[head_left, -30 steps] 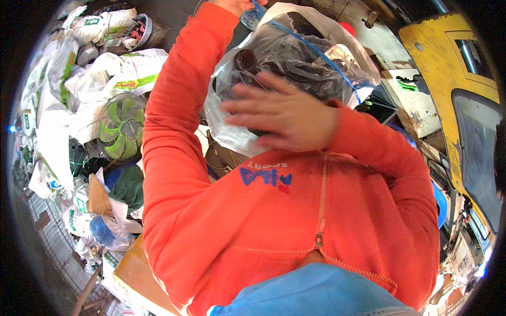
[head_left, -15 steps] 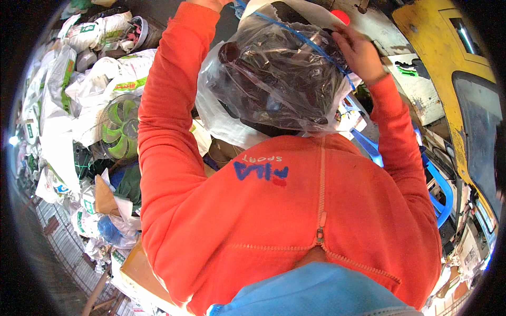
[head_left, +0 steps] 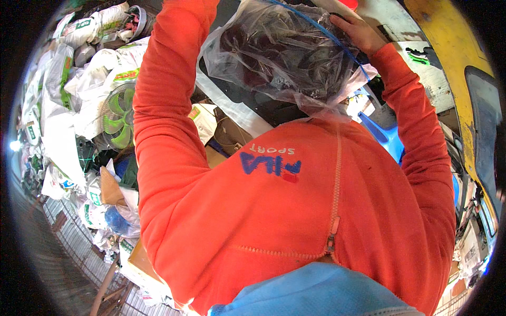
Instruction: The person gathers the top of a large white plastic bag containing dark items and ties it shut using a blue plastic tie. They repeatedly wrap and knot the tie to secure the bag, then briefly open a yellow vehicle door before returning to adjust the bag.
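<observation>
The person is holding a clear plastic bag (head_left: 287, 58) of dark contents up at the far side of the scene, in front of the orange sweatshirt (head_left: 295, 210). The right hand (head_left: 358, 32) is gripping the bag's far right edge, beside its blue strip (head_left: 337, 45). The left hand is running out of view past the top edge, so its grip cannot be told. White sacks (head_left: 100, 95) and a green fan (head_left: 118, 116) are lying to the left.
</observation>
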Demonstrator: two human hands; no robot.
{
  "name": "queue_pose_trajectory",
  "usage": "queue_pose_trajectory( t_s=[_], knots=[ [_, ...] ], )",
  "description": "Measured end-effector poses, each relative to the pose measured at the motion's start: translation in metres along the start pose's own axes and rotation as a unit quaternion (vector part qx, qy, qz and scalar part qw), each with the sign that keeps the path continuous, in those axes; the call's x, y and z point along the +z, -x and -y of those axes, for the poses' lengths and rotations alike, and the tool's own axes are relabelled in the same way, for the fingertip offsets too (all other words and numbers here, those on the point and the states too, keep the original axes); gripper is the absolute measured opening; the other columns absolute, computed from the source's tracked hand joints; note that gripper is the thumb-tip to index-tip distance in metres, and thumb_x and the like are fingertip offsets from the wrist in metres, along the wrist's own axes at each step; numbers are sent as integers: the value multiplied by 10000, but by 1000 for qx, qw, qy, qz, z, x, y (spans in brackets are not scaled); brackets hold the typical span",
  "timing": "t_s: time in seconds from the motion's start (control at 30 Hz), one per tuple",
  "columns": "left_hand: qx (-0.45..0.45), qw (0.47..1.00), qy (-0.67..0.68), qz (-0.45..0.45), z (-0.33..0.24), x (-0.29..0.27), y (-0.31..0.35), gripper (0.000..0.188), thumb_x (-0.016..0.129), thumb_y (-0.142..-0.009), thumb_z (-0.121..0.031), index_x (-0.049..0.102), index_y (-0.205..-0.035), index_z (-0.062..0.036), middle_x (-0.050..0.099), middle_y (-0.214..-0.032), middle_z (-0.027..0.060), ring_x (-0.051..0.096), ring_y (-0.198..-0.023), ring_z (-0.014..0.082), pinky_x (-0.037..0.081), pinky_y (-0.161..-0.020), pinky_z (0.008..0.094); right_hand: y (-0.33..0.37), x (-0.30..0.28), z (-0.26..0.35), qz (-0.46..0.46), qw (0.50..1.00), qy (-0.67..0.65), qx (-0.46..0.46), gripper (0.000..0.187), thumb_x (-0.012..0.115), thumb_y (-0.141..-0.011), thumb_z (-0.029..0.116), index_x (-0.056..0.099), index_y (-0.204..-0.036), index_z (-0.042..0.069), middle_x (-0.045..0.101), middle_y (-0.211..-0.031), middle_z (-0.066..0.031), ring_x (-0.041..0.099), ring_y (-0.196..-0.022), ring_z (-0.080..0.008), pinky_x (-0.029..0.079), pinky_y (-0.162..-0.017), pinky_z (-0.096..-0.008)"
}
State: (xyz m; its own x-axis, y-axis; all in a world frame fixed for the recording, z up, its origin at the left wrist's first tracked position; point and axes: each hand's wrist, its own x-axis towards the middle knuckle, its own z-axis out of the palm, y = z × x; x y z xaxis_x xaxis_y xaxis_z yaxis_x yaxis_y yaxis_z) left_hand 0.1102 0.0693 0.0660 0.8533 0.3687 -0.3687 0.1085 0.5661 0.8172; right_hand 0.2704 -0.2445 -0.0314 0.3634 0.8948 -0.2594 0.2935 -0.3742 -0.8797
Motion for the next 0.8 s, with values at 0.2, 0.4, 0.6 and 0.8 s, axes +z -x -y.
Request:
queue_pose_trajectory(
  t_s=[0.2, 0.4, 0.6, 0.8],
  knots=[
    [-12, 998, 25, 51, -1, 5, -4, 420, 401, -953, -296, 602, -1031, 65, 593, -708, 69, 596, -722, 264, 488, -780, 411, -2, 16, -10, 97, 964, -223, 112, 459, 526, -917, 374, 546, -1201, 15, 626, -1020, -30, 562, -899, -103, 429, -829, -241],
    [-15, 1000, 15, 23, 5, 14, 1, 421, 400, -958, -299, 595, -1008, 70, 576, -709, 79, 583, -730, 261, 485, -789, 396, 8, 24, 14, 39, 995, -43, 78, 465, 505, -907, 398, 546, -1198, 36, 649, -954, -94, 603, -825, -172, 461, -774, -306],
    [-30, 999, -11, 1, 4, 28, 7, 441, 378, -967, -315, 592, -1021, 67, 571, -725, 81, 581, -756, 251, 475, -778, 375, 15, 26, 42, 42, 989, 79, 119, 564, 470, -904, 490, 590, -1031, -47, 645, -893, -147, 604, -779, -226, 447, -769, -350],
    [-14, 997, -30, -71, 11, 40, 17, 361, 381, -968, -297, 558, -818, -20, 402, -584, -8, 397, -531, 136, 399, -585, 292, 28, 49, 41, -108, 965, 237, 30, 451, 422, -936, 395, 464, -1125, -13, 603, -933, -291, 590, -885, -430, 464, -768, -447]
  ],
)
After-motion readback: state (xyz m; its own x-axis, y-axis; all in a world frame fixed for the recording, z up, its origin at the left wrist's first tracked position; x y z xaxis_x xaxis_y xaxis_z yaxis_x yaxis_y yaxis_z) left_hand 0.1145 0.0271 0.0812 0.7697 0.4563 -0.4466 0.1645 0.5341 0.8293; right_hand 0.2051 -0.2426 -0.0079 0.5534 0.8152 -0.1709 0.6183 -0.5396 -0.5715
